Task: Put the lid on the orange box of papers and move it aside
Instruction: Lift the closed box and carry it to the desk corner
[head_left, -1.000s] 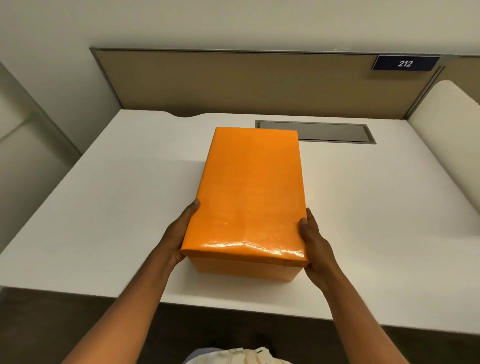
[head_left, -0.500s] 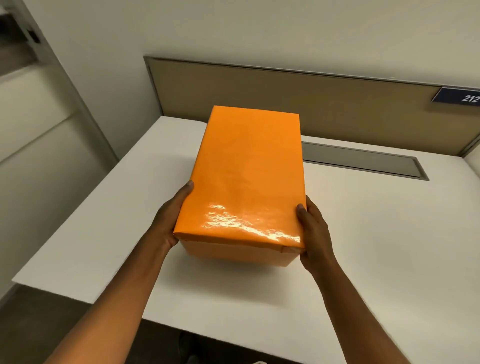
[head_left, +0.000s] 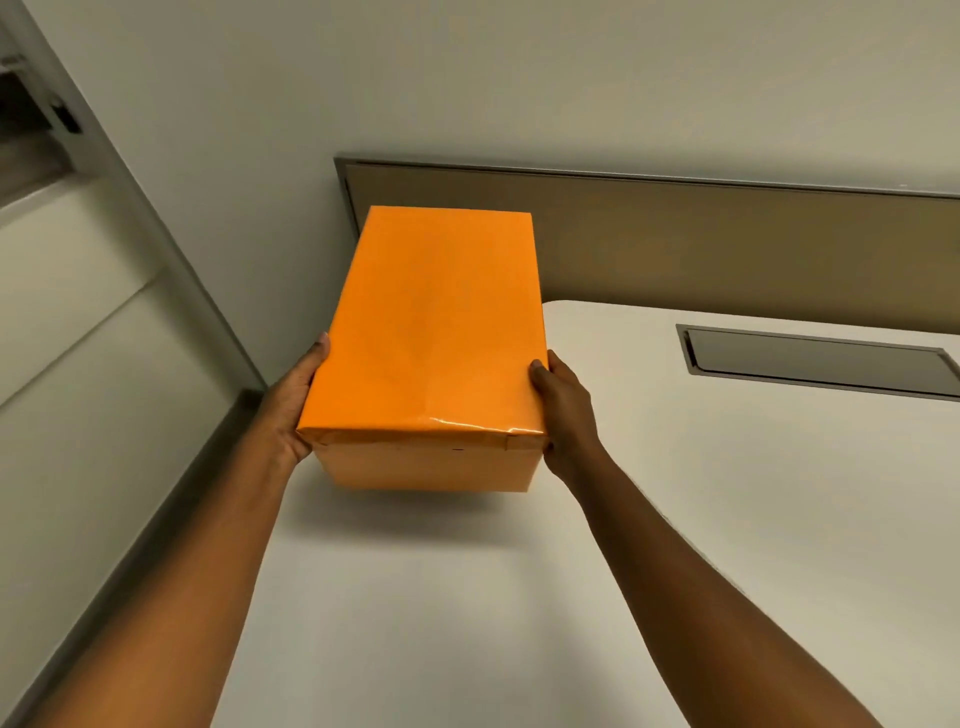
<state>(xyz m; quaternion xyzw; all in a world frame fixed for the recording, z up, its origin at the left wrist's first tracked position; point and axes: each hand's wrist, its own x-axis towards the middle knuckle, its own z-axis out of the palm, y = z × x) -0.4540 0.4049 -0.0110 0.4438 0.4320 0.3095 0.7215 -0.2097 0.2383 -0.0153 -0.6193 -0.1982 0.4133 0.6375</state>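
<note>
The orange box (head_left: 431, 338) has its glossy orange lid on and hangs in the air above the far left corner of the white desk (head_left: 675, 519). My left hand (head_left: 293, 400) presses against its left side near the front corner. My right hand (head_left: 563, 410) grips its right side opposite. The box casts a shadow on the desk just below its front face. Its contents are hidden under the lid.
A tan partition panel (head_left: 727, 244) runs along the back of the desk. A grey recessed cable tray (head_left: 815, 361) sits in the desk at the right. Left of the desk stand a pale wall and a grey-framed panel (head_left: 104, 364), with a gap down to the floor.
Both hands have lifted the closed box off the desk and carried it left toward the desk's far left corner. The view has swung left with it.
</note>
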